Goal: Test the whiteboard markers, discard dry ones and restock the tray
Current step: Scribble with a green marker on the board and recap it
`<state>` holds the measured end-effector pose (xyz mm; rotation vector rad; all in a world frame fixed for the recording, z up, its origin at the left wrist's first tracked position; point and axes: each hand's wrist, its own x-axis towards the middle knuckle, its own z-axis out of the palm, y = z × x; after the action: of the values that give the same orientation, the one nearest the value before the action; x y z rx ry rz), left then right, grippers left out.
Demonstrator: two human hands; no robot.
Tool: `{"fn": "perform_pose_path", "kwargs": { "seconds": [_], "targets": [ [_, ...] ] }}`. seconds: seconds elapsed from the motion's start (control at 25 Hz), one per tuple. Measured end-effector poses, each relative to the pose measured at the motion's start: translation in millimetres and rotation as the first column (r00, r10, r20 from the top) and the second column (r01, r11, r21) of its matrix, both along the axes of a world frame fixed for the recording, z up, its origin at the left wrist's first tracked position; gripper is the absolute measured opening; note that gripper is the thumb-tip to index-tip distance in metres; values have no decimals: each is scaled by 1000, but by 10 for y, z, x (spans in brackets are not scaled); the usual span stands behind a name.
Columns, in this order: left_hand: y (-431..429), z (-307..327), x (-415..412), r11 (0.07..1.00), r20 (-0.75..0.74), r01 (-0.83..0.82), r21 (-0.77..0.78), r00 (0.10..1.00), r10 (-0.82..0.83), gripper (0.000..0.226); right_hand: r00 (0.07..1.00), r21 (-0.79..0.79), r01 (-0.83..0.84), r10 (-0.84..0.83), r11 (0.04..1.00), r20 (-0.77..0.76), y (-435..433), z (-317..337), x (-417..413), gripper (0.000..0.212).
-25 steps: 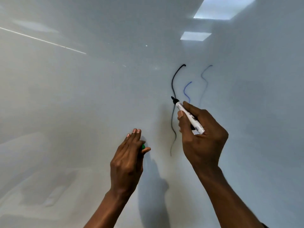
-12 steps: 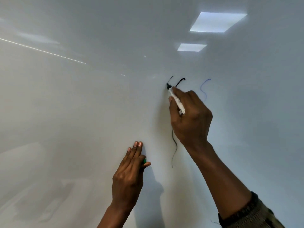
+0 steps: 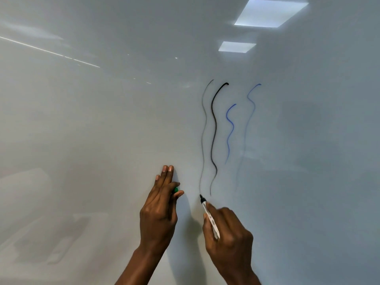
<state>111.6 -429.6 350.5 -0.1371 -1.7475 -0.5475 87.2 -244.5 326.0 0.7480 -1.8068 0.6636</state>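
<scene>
My left hand (image 3: 158, 214) lies on the whiteboard (image 3: 102, 140), fingers straight, thumb pinning a small green piece (image 3: 176, 190), perhaps a cap, against them. Right of it run four wavy strokes: a thin grey line (image 3: 203, 130), a bold black line (image 3: 213, 130), a short blue line (image 3: 230, 130) and a faint blue line (image 3: 249, 120). My right hand (image 3: 228, 233) grips the black marker (image 3: 209, 219), fingers curled round its white barrel, tip at the grey line's foot. The barrel's print is too blurred to read.
</scene>
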Motion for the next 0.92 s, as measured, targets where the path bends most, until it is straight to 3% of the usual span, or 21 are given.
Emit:
{"fn": "perform_pose_path", "kwargs": {
  "seconds": [0.08, 0.16, 0.24, 0.36, 0.4, 0.48, 0.64, 0.92],
  "targets": [
    [99, 48, 140, 981, 24, 59, 187, 998, -65, 24, 987, -69, -98, 105, 993, 119, 96, -127, 67, 29],
    [260, 108, 340, 852, 41, 139, 505, 982, -185, 26, 931, -256, -184, 252, 949, 264, 211, -82, 187, 26],
    [392, 143, 482, 549, -21, 260, 795, 915, -403, 26, 800, -510, -221, 454, 832, 394, 303, -9, 322, 23],
    [472, 158, 576, 30, -234, 323, 946, 744, -626, 39, 579, -700, -243, 680, 671, 450, 414, 95, 471, 26],
    [503, 162, 596, -90, -288, 307, 947, 696, -657, 42, 542, -710, -274, 714, 648, 443, 434, 144, 530, 24],
    [596, 164, 643, -244, -356, 260, 934, 631, -690, 43, 510, -693, -342, 744, 635, 431, 438, 197, 636, 20],
    [813, 154, 721, -363, -412, 204, 909, 576, -706, 35, 543, -610, -363, 692, 704, 476, 476, 105, 701, 19],
    [1228, -23, 691, -225, -259, 132, 965, 598, -759, 32, 618, -558, -304, 606, 772, 502, 712, -142, 676, 19]
  ]
}}
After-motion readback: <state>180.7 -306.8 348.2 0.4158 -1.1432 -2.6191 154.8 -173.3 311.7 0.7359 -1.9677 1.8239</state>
